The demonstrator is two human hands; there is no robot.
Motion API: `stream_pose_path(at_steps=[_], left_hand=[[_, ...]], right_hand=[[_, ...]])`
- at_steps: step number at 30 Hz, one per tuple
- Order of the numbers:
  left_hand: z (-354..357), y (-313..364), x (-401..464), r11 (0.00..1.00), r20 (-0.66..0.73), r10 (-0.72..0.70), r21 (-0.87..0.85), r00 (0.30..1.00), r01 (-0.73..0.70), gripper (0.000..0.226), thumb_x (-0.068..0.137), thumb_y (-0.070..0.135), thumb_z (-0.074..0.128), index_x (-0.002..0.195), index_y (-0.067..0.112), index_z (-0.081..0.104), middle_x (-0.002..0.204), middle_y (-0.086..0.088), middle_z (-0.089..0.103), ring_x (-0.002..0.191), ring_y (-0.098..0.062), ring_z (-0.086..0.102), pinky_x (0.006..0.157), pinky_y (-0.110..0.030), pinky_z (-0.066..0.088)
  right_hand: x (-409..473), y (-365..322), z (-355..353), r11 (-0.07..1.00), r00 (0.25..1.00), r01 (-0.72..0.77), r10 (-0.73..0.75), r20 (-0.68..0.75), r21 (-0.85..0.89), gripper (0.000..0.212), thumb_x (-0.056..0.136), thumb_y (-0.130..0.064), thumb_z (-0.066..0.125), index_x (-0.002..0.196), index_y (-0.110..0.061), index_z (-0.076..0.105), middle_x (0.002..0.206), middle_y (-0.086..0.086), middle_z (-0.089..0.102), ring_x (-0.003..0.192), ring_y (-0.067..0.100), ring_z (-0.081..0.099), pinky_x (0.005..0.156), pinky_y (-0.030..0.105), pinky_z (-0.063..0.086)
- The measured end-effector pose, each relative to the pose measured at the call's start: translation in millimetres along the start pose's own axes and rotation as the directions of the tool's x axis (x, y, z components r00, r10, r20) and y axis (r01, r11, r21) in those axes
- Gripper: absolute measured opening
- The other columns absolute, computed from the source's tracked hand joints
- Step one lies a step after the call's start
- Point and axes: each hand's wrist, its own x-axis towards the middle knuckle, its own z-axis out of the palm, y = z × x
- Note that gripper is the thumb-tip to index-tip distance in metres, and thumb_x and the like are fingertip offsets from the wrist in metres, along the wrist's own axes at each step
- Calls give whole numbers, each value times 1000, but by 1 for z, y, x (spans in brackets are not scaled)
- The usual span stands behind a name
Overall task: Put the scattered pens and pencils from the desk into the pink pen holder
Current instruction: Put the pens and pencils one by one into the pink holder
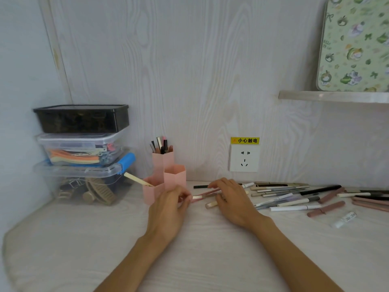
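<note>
Left hand [170, 204] pinches a pink pen [205, 194] beside the pink holder [166, 182] near the worktop's [84, 239] back edge; right hand [229, 197] grips its other end. Socket label [244, 140] reads 小心触电.

Bare desk [189, 249] in front; stacked boxes [84, 152] crowd the holder's [166, 178] left.

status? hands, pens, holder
Left hand pinching pink pen; right hand on it too. Holder just left, partly filled. Loose pens right. Nothing blocking.
</note>
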Motion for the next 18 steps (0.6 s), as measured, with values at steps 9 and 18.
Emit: stream_pose_path(at_steps=[9,18], left_hand=[[-66,12,14,990,-482,14,-114,876,-79,18,90,38,53,99,28,64,88,12,64,79,-10,60,64,-26,48],[-143,21,65,979,-680,183,189,710,-71,20,93,31,54,102,18,67,90,0,69,83,-16,58,63,-26,37]], right_hand=[[4,-10,8,999,997,13,-17,78,51,26,92,-28,49,113,-26,63,111,-5,60,105,13,50,90,27,40],[3,-12,5,975,991,-116,102,82,188,25,74,-19,63,95,-30,70,105,-14,63,100,3,52,86,20,40]])
